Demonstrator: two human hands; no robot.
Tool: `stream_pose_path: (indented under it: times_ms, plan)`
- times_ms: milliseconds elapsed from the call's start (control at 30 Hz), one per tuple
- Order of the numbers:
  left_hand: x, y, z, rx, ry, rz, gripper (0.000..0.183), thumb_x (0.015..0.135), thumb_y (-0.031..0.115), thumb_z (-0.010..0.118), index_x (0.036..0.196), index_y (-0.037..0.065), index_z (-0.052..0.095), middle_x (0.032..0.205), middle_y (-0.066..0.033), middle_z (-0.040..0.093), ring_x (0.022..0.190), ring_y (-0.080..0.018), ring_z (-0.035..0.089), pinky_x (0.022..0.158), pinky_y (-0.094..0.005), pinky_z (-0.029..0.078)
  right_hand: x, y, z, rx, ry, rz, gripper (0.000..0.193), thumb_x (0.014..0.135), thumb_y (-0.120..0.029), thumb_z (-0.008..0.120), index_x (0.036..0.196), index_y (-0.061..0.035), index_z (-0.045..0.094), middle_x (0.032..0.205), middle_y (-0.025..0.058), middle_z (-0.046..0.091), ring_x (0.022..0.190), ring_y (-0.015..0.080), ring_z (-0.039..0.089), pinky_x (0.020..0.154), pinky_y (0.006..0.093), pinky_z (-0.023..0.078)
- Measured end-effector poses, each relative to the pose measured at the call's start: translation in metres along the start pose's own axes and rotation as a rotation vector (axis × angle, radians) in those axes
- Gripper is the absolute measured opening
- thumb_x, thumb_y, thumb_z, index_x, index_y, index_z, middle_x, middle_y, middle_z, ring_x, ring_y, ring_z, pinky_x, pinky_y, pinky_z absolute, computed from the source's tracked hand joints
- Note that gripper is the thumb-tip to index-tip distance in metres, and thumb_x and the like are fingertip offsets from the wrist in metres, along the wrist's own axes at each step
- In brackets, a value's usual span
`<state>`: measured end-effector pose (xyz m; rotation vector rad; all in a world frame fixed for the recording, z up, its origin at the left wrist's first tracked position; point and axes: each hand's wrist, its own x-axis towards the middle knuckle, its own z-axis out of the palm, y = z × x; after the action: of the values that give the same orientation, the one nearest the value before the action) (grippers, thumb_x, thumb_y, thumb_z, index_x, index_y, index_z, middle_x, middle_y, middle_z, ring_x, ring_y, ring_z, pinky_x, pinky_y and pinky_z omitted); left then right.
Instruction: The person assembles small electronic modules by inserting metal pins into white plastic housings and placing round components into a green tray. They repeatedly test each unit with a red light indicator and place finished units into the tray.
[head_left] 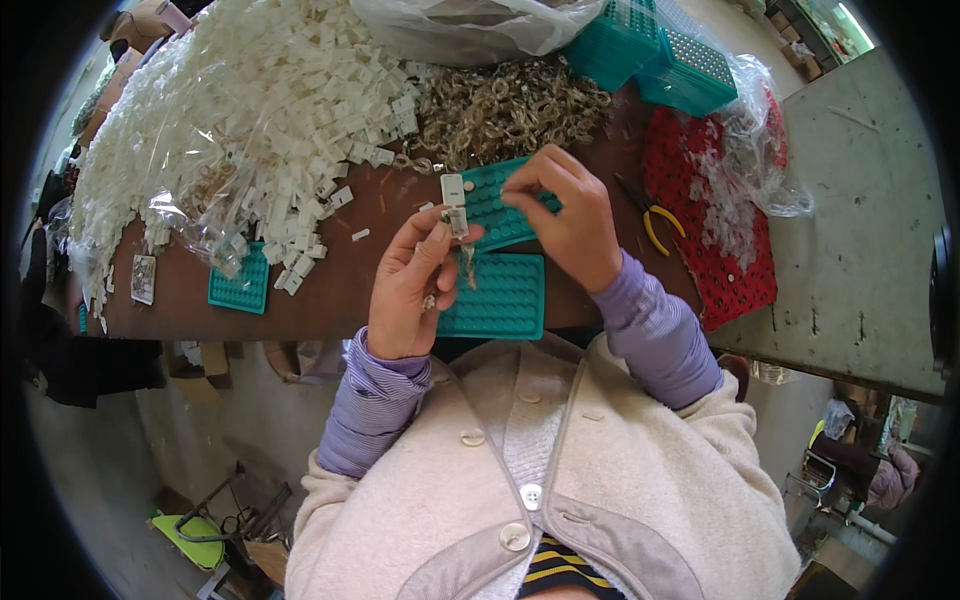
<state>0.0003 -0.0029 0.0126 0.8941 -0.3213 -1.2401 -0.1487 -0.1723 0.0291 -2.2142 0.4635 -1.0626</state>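
My left hand (402,290) grips a small white plastic case (454,190) between thumb and fingers, its two halves folded apart. A thin pale wire (468,265) hangs below it. To the right, my right hand (575,215) is raised with thumb and forefinger pinched together; whatever they hold is too small to make out. Under the hands lies a teal dimpled tray (515,238), and a second teal tray (515,300) lies nearer to me at the table's front edge.
A big heap of white plastic cases (270,80) covers the table's left, beside a pile of coiled wires (510,110). Stacked teal trays (690,75) stand at the back right. Yellow-handled pliers (655,228) lie near a red cloth (715,270). Another teal tray (238,290) sits left.
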Motion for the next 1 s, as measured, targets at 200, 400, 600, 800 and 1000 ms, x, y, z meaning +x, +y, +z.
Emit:
stream_pose_path:
  times_ms: [200,400,600,800,1000]
  plan:
    - [-0.011,-0.012,0.027,0.294,0.006,0.135,0.032,0.106,0.016,0.074,0.136,0.006,0.069,0.103,0.0009,0.072,0.065,-0.0007,0.054,0.05,-0.0174,0.04,-0.026,-0.042,-0.005,0.042,0.093,-0.072,0.013,0.085,0.004,0.079,0.093,-0.0021,0.07,0.09,0.0107,0.062,0.074,0.0285,0.068,0.064,0.0385,0.055]
    - [-0.016,-0.016,0.044,0.603,0.028,0.232,0.03,0.098,0.01,0.082,0.127,0.007,0.073,0.097,0.0024,0.072,0.066,-0.0008,0.057,0.051,-0.0169,0.04,-0.043,-0.046,-0.017,0.008,0.065,-0.054,0.013,0.086,0.004,0.079,0.096,-0.0009,0.072,0.09,0.0106,0.063,0.075,0.0278,0.069,0.064,0.0377,0.056]
    - [-0.018,-0.01,0.035,0.47,-0.016,0.125,0.026,0.099,0.01,0.081,0.123,0.003,0.072,0.093,0.0021,0.073,0.06,-0.0009,0.055,0.05,-0.0172,0.04,-0.046,-0.048,-0.01,-0.013,0.15,-0.125,0.017,0.084,0.007,0.079,0.099,-0.0004,0.074,0.088,0.0116,0.068,0.075,0.0278,0.07,0.065,0.0369,0.056]
    - [-0.019,-0.002,0.021,0.35,-0.052,0.031,0.024,0.101,0.012,0.079,0.122,0.001,0.071,0.088,0.0013,0.073,0.057,-0.0006,0.054,0.047,-0.0175,0.038,-0.043,-0.05,0.001,0.028,0.163,-0.129,0.022,0.086,0.009,0.079,0.104,-0.0015,0.073,0.09,0.011,0.072,0.078,0.0257,0.072,0.068,0.0354,0.059]
    - [0.001,-0.006,0.011,0.325,0.029,0.045,0.023,0.104,0.016,0.075,0.121,0.002,0.07,0.096,-0.0042,0.08,0.056,-0.0005,0.053,0.047,-0.0179,0.039,-0.036,-0.036,0.018,0.141,0.118,0.055,0.018,0.092,0.01,0.075,0.108,0.0008,0.074,0.101,0.0123,0.073,0.09,0.0219,0.073,0.079,0.0329,0.059]
